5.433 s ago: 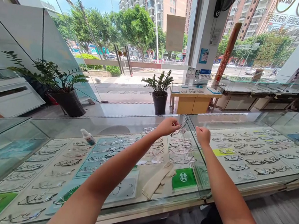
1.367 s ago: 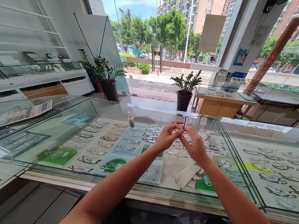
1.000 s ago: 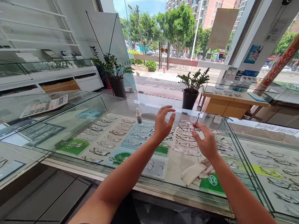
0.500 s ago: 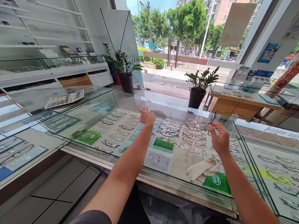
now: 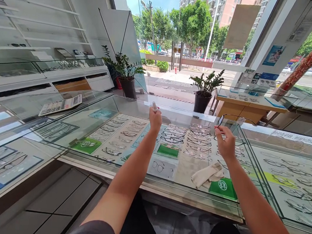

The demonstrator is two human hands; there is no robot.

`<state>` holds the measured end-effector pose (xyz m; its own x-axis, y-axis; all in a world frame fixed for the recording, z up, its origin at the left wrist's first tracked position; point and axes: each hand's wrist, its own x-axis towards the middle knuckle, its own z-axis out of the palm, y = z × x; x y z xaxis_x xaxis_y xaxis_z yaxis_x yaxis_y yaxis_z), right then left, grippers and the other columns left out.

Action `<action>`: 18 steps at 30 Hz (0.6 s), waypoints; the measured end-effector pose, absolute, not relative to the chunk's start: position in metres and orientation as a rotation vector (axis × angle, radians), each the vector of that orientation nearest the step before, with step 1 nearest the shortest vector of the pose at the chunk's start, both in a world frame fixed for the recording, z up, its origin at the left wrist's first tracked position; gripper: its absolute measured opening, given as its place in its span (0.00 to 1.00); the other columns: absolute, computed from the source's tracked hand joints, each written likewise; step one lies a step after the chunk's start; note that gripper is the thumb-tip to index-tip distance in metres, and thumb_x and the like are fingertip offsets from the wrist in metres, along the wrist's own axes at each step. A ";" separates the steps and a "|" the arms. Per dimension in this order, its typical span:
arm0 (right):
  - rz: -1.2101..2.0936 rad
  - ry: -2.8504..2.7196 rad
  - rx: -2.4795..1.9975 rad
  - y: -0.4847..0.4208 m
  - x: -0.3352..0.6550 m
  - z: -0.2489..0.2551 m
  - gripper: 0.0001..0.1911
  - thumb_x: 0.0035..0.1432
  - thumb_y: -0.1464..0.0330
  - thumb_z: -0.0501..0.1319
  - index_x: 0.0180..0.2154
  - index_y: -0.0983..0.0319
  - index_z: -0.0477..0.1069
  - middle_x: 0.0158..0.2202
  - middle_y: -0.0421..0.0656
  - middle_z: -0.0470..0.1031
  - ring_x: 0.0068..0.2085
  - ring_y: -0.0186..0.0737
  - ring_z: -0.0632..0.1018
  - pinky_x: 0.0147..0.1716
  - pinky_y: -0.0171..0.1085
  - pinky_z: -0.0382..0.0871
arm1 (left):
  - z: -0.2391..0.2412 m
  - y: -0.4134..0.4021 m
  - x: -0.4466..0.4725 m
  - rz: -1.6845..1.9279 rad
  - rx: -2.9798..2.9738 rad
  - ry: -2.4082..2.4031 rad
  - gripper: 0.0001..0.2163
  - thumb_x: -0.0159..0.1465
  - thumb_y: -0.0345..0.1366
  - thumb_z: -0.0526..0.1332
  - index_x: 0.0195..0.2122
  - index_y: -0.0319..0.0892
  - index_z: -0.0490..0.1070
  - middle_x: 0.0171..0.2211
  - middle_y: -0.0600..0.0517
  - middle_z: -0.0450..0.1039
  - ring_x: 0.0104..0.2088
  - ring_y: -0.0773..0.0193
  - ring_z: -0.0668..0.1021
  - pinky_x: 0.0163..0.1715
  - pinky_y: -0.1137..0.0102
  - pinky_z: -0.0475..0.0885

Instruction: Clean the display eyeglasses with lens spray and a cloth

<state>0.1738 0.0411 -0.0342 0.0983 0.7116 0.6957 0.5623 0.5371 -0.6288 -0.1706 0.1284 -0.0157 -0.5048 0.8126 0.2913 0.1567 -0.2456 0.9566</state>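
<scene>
My left hand (image 5: 155, 117) is closed round a small whitish spray bottle (image 5: 154, 106), whose top sticks up above the fingers over the glass counter. To the right, my right hand (image 5: 225, 139) pinches a pair of dark thin-framed eyeglasses (image 5: 221, 119) and holds it above the countertop. One temple stretches rightward, with a small white tag on it. Below that hand, a crumpled beige cloth (image 5: 207, 175) lies on the glass, beside a green card (image 5: 223, 188) with a white logo.
Rows of eyeglass frames (image 5: 199, 140) lie inside the glass display case (image 5: 135, 104). A white calculator (image 5: 61, 105) rests on the glass at left. Potted plants (image 5: 202, 99) stand beyond the counter, near the window. Another display case (image 5: 290, 172) adjoins at right.
My left hand has turned upward, and the bottle top shows more clearly now. The right hand still holds the eyeglasses at about the same height. The whole view has shifted slightly.
</scene>
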 end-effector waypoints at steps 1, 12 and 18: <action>0.154 -1.572 -1.116 0.040 0.173 -0.033 0.18 0.72 0.55 0.59 0.47 0.59 0.81 0.47 0.51 0.85 0.48 0.54 0.82 0.50 0.53 0.76 | -0.013 0.126 -0.164 1.789 1.155 1.466 0.09 0.67 0.41 0.59 0.45 0.45 0.67 0.33 0.50 0.68 0.31 0.62 0.72 0.28 0.67 0.67; 0.484 -1.571 -1.002 0.019 0.153 -0.013 0.16 0.71 0.55 0.61 0.45 0.57 0.81 0.47 0.47 0.86 0.48 0.50 0.83 0.51 0.48 0.76 | 0.020 0.063 -0.096 0.984 1.089 0.499 0.37 0.57 0.79 0.54 0.24 0.44 0.64 0.22 0.53 0.55 0.25 0.63 0.65 0.20 0.71 0.56; 0.716 -1.599 -0.915 0.013 0.146 -0.014 0.15 0.71 0.54 0.61 0.45 0.56 0.82 0.48 0.46 0.85 0.52 0.51 0.82 0.57 0.50 0.72 | 0.007 0.056 -0.081 0.948 1.131 0.482 0.35 0.61 0.74 0.55 0.26 0.42 0.70 0.24 0.51 0.60 0.27 0.62 0.68 0.22 0.70 0.62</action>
<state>0.1461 0.0132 -0.0137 -0.0963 0.8552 0.5094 0.1894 0.5181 -0.8341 -0.0807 0.0565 0.0075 0.5396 0.8324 0.1262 -0.3888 0.1134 0.9143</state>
